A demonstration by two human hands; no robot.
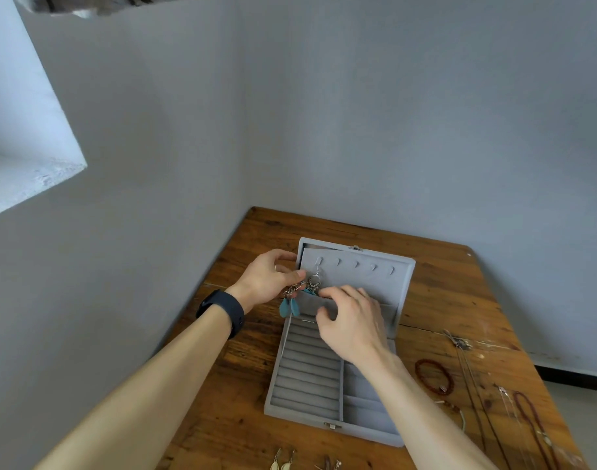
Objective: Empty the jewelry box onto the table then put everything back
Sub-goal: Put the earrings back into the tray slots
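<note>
Left grip (268,278) pinches a teal drop earring (288,307), dangling long-axis downward just left of the open jewelry box (304,413) on the surface (253,354), with the lid hooks (356,264) up and right of it, while my right grip (353,322) pinches the lid pocket (307,305).

Pale grey walls (358,113) meeting in a corner, worn wooden table (436,300), white window ledge (15,181)
</note>
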